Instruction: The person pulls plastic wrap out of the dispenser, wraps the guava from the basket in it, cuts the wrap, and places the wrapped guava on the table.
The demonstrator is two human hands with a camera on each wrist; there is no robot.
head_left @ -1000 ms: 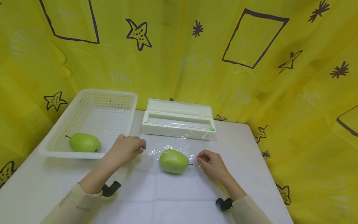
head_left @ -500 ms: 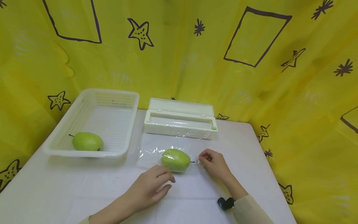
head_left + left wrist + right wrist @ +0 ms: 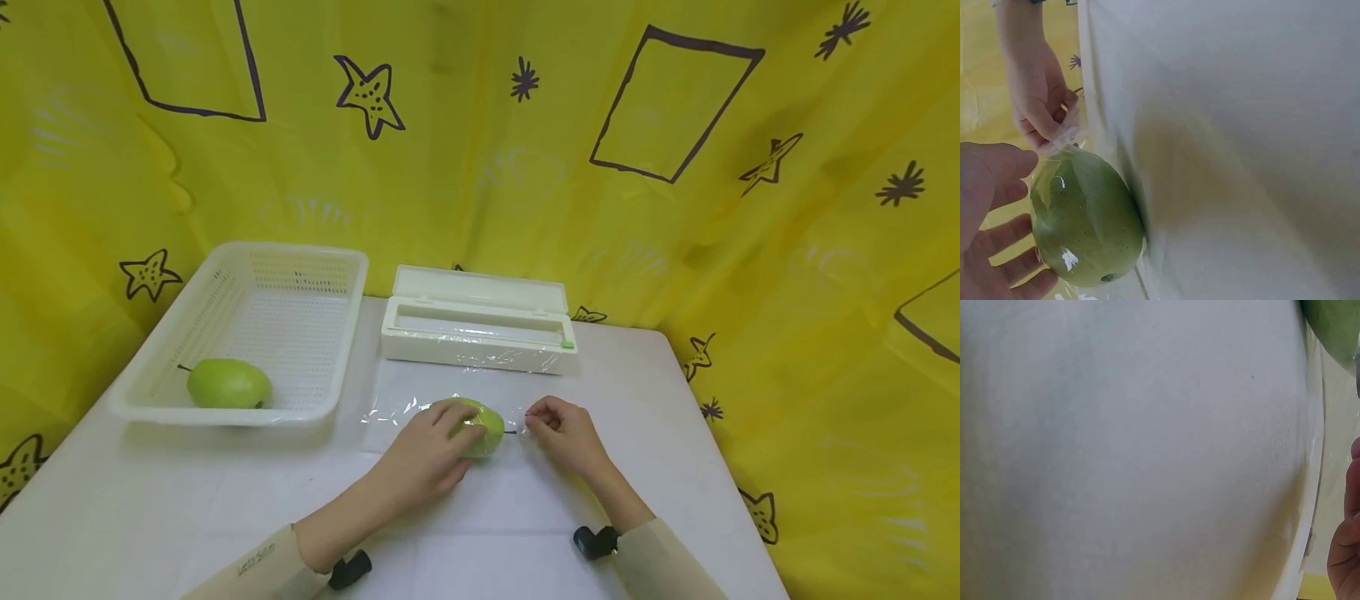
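Observation:
A green pear (image 3: 492, 430) lies on its side on the white table, its stem toward my right hand, with clear plastic wrap (image 3: 393, 413) drawn over it. My left hand (image 3: 420, 454) is over the pear's near left side. In the left wrist view, its fingers are spread and fairly straight beside the wrapped pear (image 3: 1088, 219); whether they press on it I cannot tell. My right hand (image 3: 567, 435) pinches the gathered wrap (image 3: 1067, 134) by the stem. Only part of that right hand (image 3: 1346, 531) shows in the right wrist view.
Behind the pear stands a white wrap dispenser (image 3: 476, 353), lid up, with film hanging from its front. A white plastic basket (image 3: 225, 416) at the left holds another green pear (image 3: 228, 384). A yellow curtain (image 3: 465, 167) hangs at the table's back and sides.
My left hand has gone from beside the basket, down to the near side of the pear, then up over it. My right hand keeps its pinch near the stem.

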